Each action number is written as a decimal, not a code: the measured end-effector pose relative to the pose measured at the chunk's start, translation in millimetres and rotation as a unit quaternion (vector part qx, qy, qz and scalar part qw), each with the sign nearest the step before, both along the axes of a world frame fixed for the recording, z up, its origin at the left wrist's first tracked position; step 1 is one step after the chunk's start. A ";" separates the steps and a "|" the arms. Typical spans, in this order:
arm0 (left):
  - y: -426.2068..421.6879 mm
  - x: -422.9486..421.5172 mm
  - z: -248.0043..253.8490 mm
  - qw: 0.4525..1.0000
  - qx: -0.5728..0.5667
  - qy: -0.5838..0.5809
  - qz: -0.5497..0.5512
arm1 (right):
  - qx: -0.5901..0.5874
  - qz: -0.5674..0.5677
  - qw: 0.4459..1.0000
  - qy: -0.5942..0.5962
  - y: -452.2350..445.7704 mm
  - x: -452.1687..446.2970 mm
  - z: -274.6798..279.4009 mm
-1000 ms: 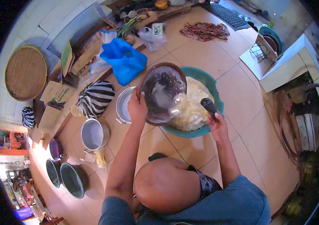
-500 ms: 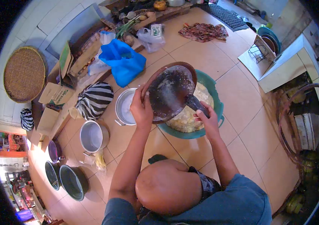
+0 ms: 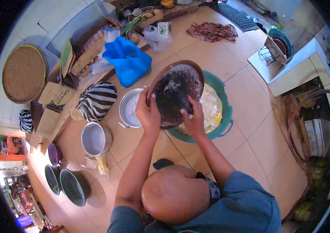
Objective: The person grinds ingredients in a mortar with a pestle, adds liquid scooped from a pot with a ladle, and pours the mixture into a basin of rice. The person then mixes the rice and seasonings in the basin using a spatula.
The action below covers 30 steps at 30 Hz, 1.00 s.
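While the wide, dark-brown, stone-like mortar (image 3: 193, 79) is gripped by its rim in the left hand (image 3: 149, 115), tilted above the round green plastic basin (image 3: 225, 101) of pale mash (image 3: 210, 105), the black pestle (image 3: 182, 101) is clasped by the right (image 3: 195, 121); should the rim slip, mash could be splashed.

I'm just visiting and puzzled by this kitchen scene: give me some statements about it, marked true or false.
1. The left hand holds a dark bowl over part of the green basin. True.
2. The basin is empty. False: a pale, lumpy mixture is in it.
3. The right hand holds a bright red cup. False: it grips a dark tool.
4. The striped bundle is black and white. True.
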State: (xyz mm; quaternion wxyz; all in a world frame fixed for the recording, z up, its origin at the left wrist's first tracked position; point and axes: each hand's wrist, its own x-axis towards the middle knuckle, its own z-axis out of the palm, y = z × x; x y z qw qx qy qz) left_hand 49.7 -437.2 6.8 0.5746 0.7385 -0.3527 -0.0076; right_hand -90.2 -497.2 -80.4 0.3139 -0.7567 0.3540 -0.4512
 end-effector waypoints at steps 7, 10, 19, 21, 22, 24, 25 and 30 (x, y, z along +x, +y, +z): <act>4.5 3.1 -5.2 1.000 -0.013 -0.013 0.004 | 0.070 -0.024 0.995 0.064 22.2 -53.4 -6.5; 2.1 1.5 -5.2 0.999 -0.024 -0.029 -0.001 | 0.054 0.017 0.998 0.031 27.8 -35.3 6.9; 5.3 2.3 16.0 0.991 -0.029 -0.130 -0.009 | 0.055 0.003 0.994 0.096 27.2 -57.4 -16.2; 6.7 4.4 17.1 0.992 -0.011 -0.122 0.007 | 0.055 -0.040 0.993 0.097 19.5 -72.5 -17.0; 6.4 5.8 17.1 0.992 -0.020 -0.120 0.009 | 0.070 -0.060 0.991 0.092 15.7 -78.8 -16.8; 6.1 7.7 14.7 0.992 -0.037 -0.116 0.012 | 0.114 -0.091 0.988 0.041 11.8 -80.8 -14.3; 6.6 8.3 13.7 0.993 -0.035 -0.110 0.013 | 0.098 -0.094 0.990 0.038 9.0 -79.4 -11.1; 9.5 9.2 6.3 0.997 -0.037 -0.068 0.018 | 0.083 -0.090 0.992 0.015 -1.6 -60.5 5.5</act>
